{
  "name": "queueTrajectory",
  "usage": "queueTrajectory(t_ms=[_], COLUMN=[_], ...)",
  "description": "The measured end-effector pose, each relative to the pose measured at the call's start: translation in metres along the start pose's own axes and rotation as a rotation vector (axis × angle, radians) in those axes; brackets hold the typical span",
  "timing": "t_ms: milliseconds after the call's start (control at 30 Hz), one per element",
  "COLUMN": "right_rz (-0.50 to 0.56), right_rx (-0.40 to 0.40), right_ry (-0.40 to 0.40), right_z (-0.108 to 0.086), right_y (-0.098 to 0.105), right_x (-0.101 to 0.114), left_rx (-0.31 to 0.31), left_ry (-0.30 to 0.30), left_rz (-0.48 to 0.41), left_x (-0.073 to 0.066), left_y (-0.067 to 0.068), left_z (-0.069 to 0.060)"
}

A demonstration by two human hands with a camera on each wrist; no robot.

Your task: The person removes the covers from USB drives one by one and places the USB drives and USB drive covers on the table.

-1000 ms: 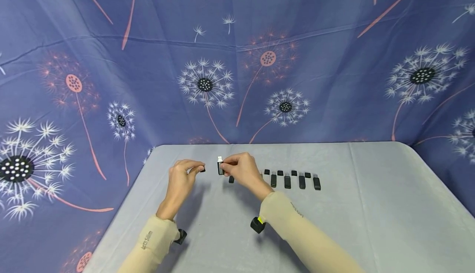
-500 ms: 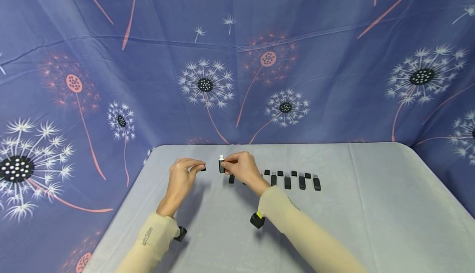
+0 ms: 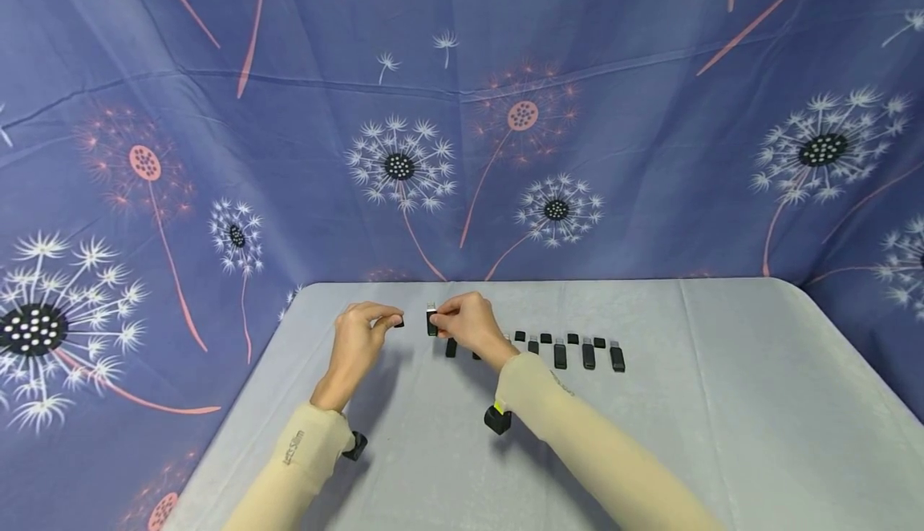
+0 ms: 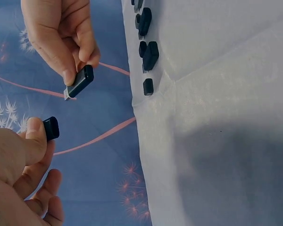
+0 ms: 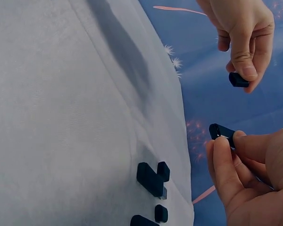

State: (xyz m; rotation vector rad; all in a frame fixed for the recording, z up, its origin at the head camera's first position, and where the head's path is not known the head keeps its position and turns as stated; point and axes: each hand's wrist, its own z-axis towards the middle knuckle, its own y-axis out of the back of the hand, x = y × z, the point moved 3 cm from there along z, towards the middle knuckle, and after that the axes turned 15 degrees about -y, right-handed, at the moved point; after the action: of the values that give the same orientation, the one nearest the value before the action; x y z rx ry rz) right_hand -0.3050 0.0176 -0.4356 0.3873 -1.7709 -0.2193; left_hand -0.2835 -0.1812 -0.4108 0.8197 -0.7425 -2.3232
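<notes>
Above the far side of the table, my left hand [image 3: 357, 342] pinches a small black USB stick cap [image 4: 51, 128] between thumb and fingers. To its right, my right hand [image 3: 469, 325] holds a black USB stick [image 4: 81, 80] by its body, the bare metal plug [image 3: 431, 306] pointing up in the head view. A short gap separates the cap from the stick. The right wrist view shows both too: the cap [image 5: 237, 79] in the left fingertips and the stick [image 5: 221, 133] in the right ones, partly hidden by fingers.
More uncapped black USB sticks [image 3: 560, 356] lie in a row on the pale cloth-covered table [image 3: 758, 403], with loose caps [image 3: 573, 338] behind them. The right hand and forearm hide part of the row. A blue dandelion-print curtain [image 3: 650, 154] hangs behind the table.
The left hand has shifted slightly right and up with the cap, so the gap to the USB stick is narrower. The right hand rose slightly with the stick; its forearm moved a little left.
</notes>
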Motion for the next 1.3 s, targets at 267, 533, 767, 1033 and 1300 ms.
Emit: queueTrajectory(t_ms=[267, 533, 767, 1033, 1300], right_rz=[0.004, 0.009, 0.018, 0.04, 0.011], right_rx=[0.021, 0.017, 0.015, 0.015, -0.004], right_ry=[-0.029, -0.034, -0.062, -0.1, -0.137], right_z=[0.005, 0.006, 0.009, 0.011, 0.01], right_y=[0.0, -0.005, -0.008, -0.009, -0.013], right_x=[-0.001, 0.004, 0.005, 0.006, 0.01], left_rx=[0.041, 0.064, 0.091, 0.12, 0.142], left_ry=[0.032, 0.022, 0.027, 0.047, 0.057], left_rz=[-0.001, 0.025, 0.034, 0.037, 0.066], left_x=[0.002, 0.005, 0.009, 0.015, 0.026], left_y=[-0.005, -0.008, -0.01, -0.011, -0.016], left_z=[0.005, 0.012, 0.017, 0.02, 0.022])
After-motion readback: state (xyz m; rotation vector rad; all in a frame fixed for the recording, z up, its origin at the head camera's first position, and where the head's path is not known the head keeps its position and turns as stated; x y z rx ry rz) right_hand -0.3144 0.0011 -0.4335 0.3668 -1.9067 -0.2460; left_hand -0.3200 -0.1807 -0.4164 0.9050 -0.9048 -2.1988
